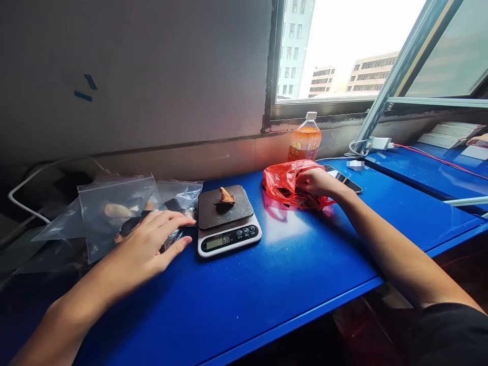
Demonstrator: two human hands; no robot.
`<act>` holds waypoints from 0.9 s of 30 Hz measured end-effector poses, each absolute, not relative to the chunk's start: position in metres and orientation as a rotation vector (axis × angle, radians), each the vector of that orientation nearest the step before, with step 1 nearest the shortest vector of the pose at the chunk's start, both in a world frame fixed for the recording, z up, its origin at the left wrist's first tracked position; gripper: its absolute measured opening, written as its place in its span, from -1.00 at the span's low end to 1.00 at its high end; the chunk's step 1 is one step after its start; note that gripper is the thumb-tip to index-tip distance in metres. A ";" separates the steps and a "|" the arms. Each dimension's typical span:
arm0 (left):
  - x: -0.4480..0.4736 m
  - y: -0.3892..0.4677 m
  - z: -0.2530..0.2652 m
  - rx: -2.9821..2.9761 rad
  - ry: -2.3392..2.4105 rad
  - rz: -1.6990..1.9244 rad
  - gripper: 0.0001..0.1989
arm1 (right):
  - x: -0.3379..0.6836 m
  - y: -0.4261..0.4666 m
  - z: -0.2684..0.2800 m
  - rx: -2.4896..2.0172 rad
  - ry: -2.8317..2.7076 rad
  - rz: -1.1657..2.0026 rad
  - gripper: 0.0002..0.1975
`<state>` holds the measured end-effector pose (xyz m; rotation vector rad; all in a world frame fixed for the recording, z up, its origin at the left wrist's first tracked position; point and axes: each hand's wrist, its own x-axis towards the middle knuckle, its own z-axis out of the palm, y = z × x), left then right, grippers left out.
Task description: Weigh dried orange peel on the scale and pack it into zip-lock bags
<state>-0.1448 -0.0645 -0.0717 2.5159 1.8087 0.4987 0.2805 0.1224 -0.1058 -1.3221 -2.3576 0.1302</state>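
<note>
A small digital kitchen scale (229, 221) sits on the blue table, its display reading about 6.8. On its dark plate rests a brown, dried, mushroom-like piece (225, 196) with a stub pointing up. My left hand (160, 236) hovers just left of the scale, fingers stretched out and holding nothing. Under and behind it lie clear zip bags (114, 203) with pale and dark pieces inside. My right hand (314, 181) reaches into a red plastic bag (280, 179) right of the scale; its fingertips are hidden in the bag, along with anything they touch.
Behind the red bag stands a bottle of orange drink (305, 137). A phone (345, 180) lies right of the bag, near a white charger (381, 143) with cables. A metal frame (381, 91) rises at the right by the window. The blue table (236, 300) has a front edge.
</note>
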 end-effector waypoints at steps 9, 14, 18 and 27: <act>-0.145 -0.063 -0.069 2.539 1.784 0.477 -0.52 | 0.282 0.119 -0.099 -1.320 -2.553 0.216 -0.72; -0.146 -0.061 -0.073 2.538 1.767 0.453 -0.52 | 0.278 0.121 -0.098 -1.327 -2.592 0.192 -0.82; -0.147 -0.060 -0.075 2.529 1.770 0.410 -0.52 | 0.277 0.128 -0.102 -1.399 -2.553 0.111 -0.79; -0.154 -0.056 -0.082 2.581 1.736 0.443 -0.56 | 0.283 0.138 -0.103 -1.475 -2.429 0.000 -0.76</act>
